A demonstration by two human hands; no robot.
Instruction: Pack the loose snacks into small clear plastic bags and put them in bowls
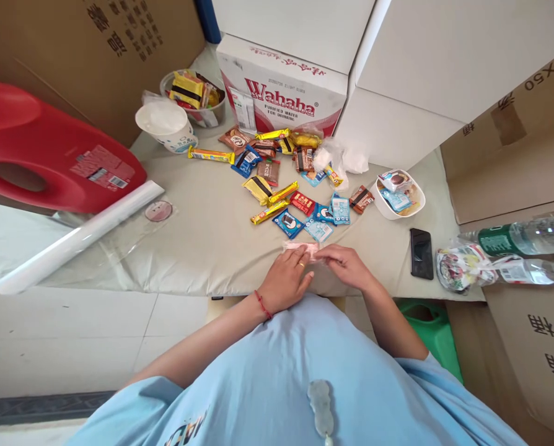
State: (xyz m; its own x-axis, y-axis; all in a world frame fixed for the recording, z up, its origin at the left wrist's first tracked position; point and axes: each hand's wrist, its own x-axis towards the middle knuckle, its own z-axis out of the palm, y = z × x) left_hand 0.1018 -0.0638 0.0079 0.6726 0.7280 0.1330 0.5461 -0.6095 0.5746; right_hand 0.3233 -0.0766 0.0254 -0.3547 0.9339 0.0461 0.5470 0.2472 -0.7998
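One pink packet (296, 244) lies near the frame's centre, left hand (286, 277) flat over it, right hand (348, 265) curled at its end, pinch unclear; probably light, slippery, best held by its edges.

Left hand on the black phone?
No, the left hand lies over the pink packet, while the black phone lies apart on the table, to the right of both hands.

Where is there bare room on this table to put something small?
The table's front edge is bare between the white roll and the left hand, and between the right hand and the phone. Snack packets crowd the middle, before the Wahaha box.
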